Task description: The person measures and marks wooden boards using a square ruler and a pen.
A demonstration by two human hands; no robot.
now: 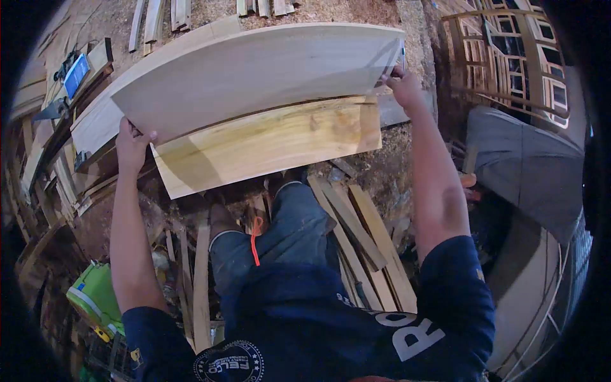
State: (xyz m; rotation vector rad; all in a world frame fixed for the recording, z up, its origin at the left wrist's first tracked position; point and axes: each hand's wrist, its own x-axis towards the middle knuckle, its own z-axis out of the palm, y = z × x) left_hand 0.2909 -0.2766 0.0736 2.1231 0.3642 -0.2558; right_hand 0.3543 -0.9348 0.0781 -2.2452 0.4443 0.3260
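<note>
A wide, pale wooden board (254, 76) is tilted up on its long edge, spanning the space between my two hands. My left hand (132, 148) grips its lower left corner, fingers behind and thumb toward the front. At the opposite end, my right hand (406, 89) pinches the board's right edge, and a shadow falls on the wood beside it. Below and nearer to me lies a yellowish plank (273, 140) with a knot and dark grain. Its left end reaches close to my left thumb.
Long wood strips (366, 235) lie by my legs. A green container (95, 296) stands at lower left, and a blue box (76, 75) sits on lumber at upper left. Wooden lattice frames (509, 57) and a grey cover (525, 165) are at right. Sawdust covers the ground.
</note>
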